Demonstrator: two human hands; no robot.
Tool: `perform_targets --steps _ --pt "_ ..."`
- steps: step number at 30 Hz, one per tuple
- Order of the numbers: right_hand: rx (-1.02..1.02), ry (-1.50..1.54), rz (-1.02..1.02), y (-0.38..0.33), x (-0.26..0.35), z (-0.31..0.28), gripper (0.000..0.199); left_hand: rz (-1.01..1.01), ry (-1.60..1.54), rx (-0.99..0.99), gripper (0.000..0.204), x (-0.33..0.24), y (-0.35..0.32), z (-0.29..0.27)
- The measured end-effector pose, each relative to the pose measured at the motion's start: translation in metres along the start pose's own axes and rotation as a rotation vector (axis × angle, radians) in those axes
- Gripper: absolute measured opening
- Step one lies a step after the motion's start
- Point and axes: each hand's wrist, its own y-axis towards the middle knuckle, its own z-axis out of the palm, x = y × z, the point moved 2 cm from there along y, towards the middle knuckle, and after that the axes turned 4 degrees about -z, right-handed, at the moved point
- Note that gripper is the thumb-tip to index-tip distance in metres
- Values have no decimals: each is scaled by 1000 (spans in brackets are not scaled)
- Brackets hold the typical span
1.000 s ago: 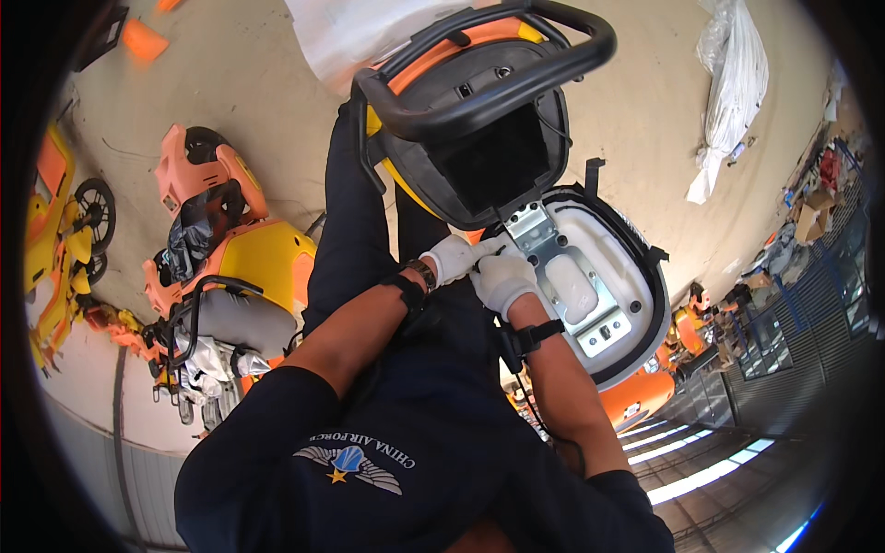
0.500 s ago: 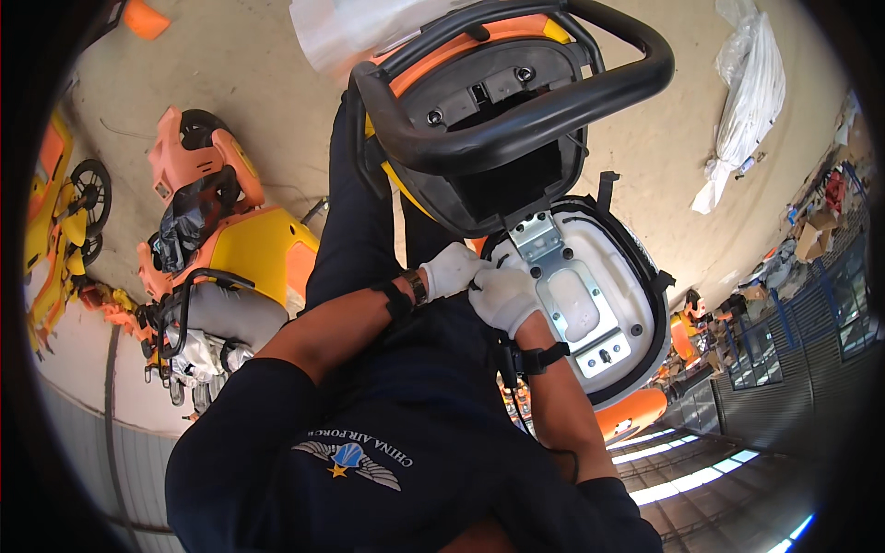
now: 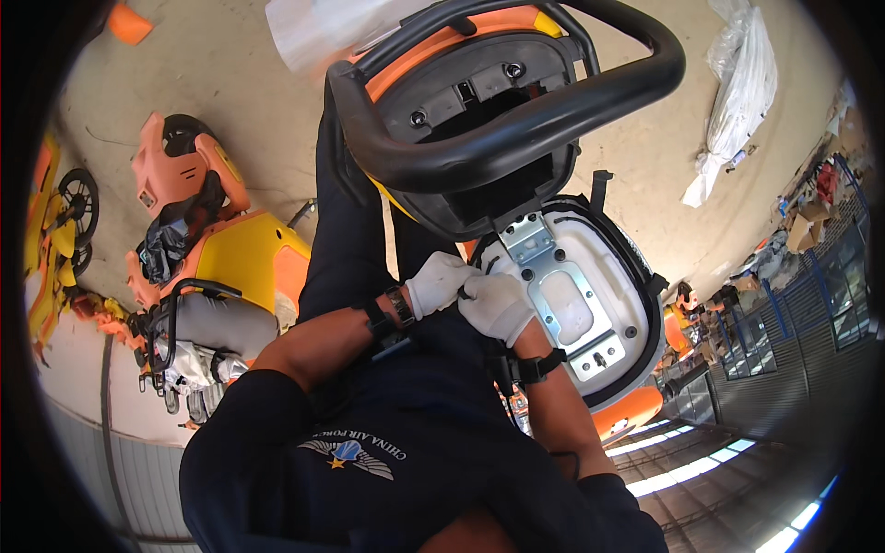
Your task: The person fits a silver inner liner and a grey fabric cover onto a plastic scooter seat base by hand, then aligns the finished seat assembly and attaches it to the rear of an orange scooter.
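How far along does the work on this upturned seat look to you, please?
Done: the metal bracket plate sits on the white seat underside. In hand: the left hand and right hand, both gloved, meet at its near edge. Left: cannot tell; whatever they grip is hidden.

A workshop or assembly hall for small vehicles is indicated. A bare concrete floor (image 3: 230,83) is seen, with orange and yellow body shells (image 3: 217,244) and a wheeled yellow frame (image 3: 64,221) laid about on it. A crumpled sheet of clear plastic wrap (image 3: 737,101) is noted on the floor. Blue metal racking (image 3: 811,304) with stacked cartons (image 3: 816,217) is seen along the right side.
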Motion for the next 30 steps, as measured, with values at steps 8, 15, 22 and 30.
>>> perform_targets --steps 8,15,22,30 --pt "50 -28 19 0 2 1 20 294 117 37 18 9 2 -2" --pt "87 -106 -11 3 3 1 24 -29 59 25 22 10 6 -6" --pt "-15 -224 206 2 16 -85 28 384 771 -40 31 -26 22 -5" --pt "-174 -332 526 11 -71 -200 27 768 1037 -234 22 -114 56 76"
